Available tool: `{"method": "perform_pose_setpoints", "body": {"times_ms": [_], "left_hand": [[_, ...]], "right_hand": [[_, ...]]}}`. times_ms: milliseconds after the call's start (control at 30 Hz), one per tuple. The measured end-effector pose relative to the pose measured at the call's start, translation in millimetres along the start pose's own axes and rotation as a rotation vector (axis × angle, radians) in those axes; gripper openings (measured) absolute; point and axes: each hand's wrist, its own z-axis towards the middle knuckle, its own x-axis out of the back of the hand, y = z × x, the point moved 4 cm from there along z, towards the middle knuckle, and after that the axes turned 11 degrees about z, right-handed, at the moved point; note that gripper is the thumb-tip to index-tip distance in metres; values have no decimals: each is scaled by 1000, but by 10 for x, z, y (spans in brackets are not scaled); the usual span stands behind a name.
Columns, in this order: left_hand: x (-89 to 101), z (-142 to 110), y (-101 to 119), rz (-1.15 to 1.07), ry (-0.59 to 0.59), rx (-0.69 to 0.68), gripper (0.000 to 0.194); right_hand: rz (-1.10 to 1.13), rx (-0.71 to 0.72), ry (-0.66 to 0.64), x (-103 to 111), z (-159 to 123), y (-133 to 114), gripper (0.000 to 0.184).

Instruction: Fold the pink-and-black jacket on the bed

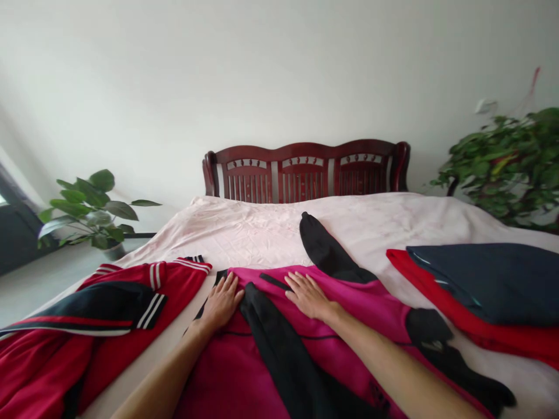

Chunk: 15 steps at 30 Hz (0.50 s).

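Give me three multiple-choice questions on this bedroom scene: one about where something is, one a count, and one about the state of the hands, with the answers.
1. Where is the broad-leaved potted plant? A on the pillow, B beside the bed, C on the headboard.
2. How many slatted panels has the dark red wooden headboard? A two, B three, C five.
3. How are the left hand and right hand on the magenta garment? A clenched, B lifted clear, C open and flat.

Answers: 1 B, it stands off the bed's left side. 2 B, three arched sections show. 3 C, both lie spread on the cloth.
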Motion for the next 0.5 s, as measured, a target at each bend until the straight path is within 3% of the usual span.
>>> {"method": "perform_pose_setpoints", "body": {"times_ms": [133, 267, 367, 500], "left_hand": [[-73, -91, 27, 87, -98, -44, 57], [69, -217, -17, 95, -151, -51, 57], [213, -477, 16, 105, -195, -44, 56], [364, -1087, 208, 104, -179, -78, 56]], "right_hand": [[-40, -48, -43, 70, -120, 265, 63], [-66, -103, -83, 265, -280, 360, 59], [-67, -154, -111, 432, -572, 295, 55], [-19, -130, -128, 488, -1204, -4, 55]]}}
